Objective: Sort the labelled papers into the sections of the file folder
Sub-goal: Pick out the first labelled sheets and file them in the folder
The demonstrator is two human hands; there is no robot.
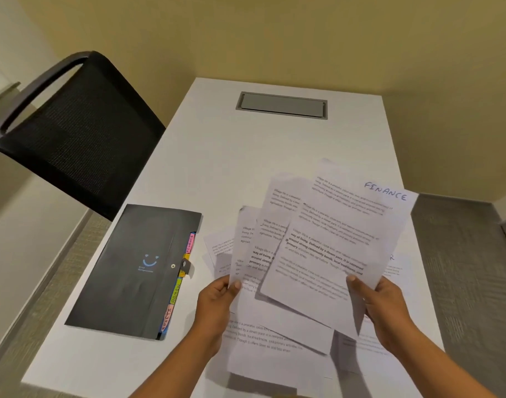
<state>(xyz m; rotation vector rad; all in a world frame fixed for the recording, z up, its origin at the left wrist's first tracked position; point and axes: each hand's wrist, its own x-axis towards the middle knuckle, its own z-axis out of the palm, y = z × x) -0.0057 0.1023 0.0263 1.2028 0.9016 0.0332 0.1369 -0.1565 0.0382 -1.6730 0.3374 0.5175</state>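
Both hands, left [214, 300] and right [381, 305], pinch fanned papers [326, 248] by their lower edges above the desk [246, 156]; closed file folder [131, 271] lies left, far half bare.

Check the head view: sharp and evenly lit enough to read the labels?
Head view: light is soft and even, no glare; FINANCE on the top sheet reads clearly, its print is soft; the tabs on the folder are small, partly readable; the held papers shade the sheets under them; the wide lens bends the table edges.
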